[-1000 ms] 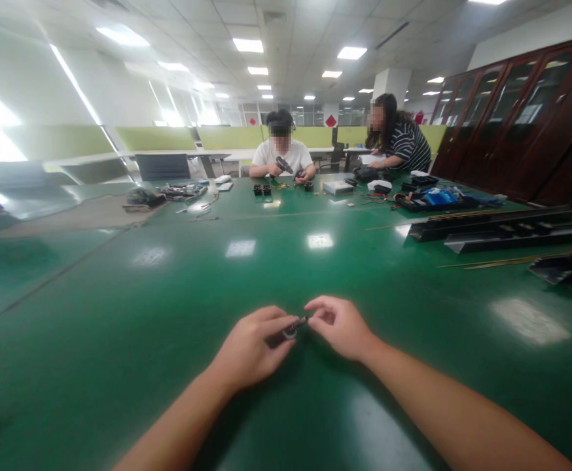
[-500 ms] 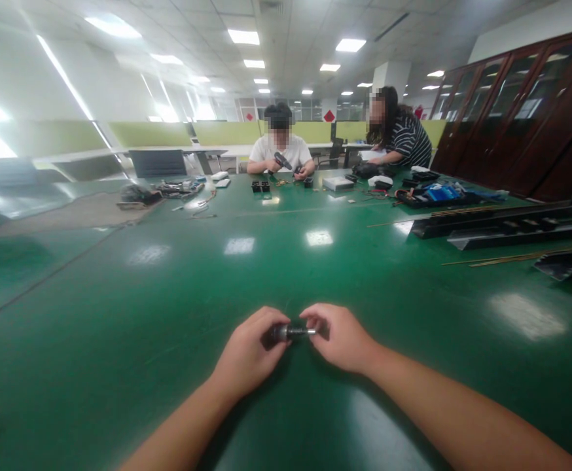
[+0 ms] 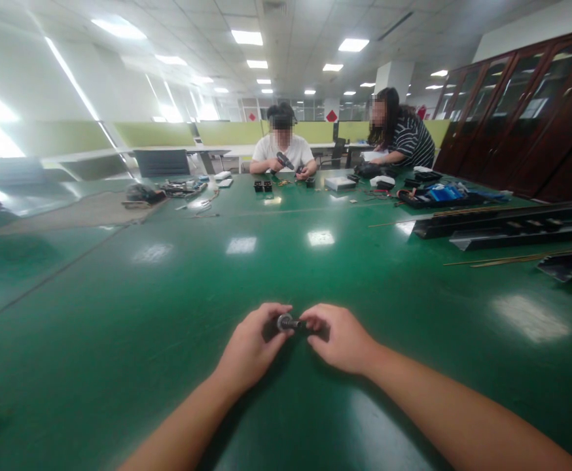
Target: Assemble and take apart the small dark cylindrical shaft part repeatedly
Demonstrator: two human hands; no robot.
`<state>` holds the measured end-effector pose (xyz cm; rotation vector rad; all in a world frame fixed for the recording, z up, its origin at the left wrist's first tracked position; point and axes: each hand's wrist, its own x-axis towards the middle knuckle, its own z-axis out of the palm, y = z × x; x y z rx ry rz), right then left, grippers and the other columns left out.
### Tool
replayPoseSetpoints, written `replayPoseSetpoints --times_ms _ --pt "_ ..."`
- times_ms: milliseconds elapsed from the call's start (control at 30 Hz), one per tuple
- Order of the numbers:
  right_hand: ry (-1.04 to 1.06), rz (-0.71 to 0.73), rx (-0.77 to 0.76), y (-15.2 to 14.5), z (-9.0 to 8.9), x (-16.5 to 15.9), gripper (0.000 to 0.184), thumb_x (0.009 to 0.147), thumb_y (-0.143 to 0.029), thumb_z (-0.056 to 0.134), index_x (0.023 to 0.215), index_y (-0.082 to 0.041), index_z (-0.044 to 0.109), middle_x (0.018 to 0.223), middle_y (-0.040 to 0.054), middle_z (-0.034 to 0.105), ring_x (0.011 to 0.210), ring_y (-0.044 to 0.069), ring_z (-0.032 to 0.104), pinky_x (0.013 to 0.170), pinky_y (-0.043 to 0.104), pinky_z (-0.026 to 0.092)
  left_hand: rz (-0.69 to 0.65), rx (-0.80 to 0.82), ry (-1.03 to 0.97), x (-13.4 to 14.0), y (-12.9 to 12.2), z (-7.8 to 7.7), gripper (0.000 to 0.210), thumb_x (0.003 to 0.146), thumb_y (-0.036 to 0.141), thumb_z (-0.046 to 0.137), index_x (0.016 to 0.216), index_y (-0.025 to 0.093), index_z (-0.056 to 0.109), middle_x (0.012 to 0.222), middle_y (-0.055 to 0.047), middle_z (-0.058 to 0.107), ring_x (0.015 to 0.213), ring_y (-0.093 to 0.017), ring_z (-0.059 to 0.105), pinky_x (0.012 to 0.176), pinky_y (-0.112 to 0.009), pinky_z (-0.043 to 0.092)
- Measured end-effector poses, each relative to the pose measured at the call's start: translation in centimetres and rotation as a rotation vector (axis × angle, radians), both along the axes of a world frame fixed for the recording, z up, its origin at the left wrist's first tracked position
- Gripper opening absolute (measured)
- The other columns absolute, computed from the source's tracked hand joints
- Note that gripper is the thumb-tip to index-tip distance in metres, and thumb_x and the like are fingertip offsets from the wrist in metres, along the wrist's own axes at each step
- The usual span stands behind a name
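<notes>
part (image 3: pixel 285 322), small, dark and metallic, sits between the two hands, near the middle of the near half of the green table (image 3: pixel 217 281); its round end lies in the left hand (image 3: pixel 247 347), its thin end points to three o'clock, toward the right hand (image 3: pixel 342 337); the left thumb and fingers pinch the round end from either side; the right fingers are bent, with a gap between them and the thumb, their tips just beside the thin end; whether they touch it, i cannot tell.

at twelve o'clock from the hands, across the table, a person in white (image 3: pixel 266 152) holds a drill (image 3: pixel 285 161), with black boxes (image 3: pixel 262 187) lying in front; at one o'clock a person in stripes (image 3: pixel 416 140) leans over the table edge, near a white box (image 3: pixel 339 184); at two o'clock lie a blue thing (image 3: pixel 446 191) and, nearer, long black channels (image 3: pixel 497 226) and thin rods (image 3: pixel 506 259); at eleven o'clock a pile of tools (image 3: pixel 185 188) rests on the table, with a chair (image 3: pixel 162 163) beyond it.
</notes>
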<state>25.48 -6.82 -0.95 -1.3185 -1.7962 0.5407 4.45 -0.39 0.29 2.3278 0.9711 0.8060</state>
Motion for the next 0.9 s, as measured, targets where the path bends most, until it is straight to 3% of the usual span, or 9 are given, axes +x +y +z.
replayPoseSetpoints --times_ms 133,300,900 --pt "-0.008 0.007 0.01 0.1 -0.23 -0.01 0.036 0.072 -0.008 0.064 0.105 -0.02 0.068 0.091 0.0021 0.07 0.078 0.016 0.063 0.076 0.028 0.052 -0.068 -0.131 -0.025 0.01 0.0 -0.35 0.027 0.091 0.031 0.059 0.116 0.027 0.049 0.13 -0.003 0.063 0.118 -0.019 0.061 0.102 -0.036 0.05" --pt "-0.01 0.014 0.017 0.04 -0.08 -0.04 0.036 0.072 -0.007 0.063 0.105 -0.02 0.068 0.09 0.002 0.07 0.078 0.016 0.063 0.075 0.028 0.052 -0.122 -0.15 0.031 0.0 -0.06 -0.56 0.028 0.093 0.03 0.054 0.12 0.03 0.045 0.138 -0.003 0.057 0.123 -0.019 0.057 0.104 -0.038 0.048" --pt "-0.005 0.018 0.035 -0.03 0.17 -0.1 0.036 0.072 -0.006 0.063 0.104 -0.02 0.069 0.09 0.0028 0.07 0.079 0.017 0.063 0.077 0.029 0.052 -0.111 -0.169 0.001 0.1 0.06 -0.49 0.027 0.093 0.028 0.057 0.118 0.029 0.046 0.132 -0.002 0.059 0.12 -0.017 0.058 0.103 -0.035 0.047"
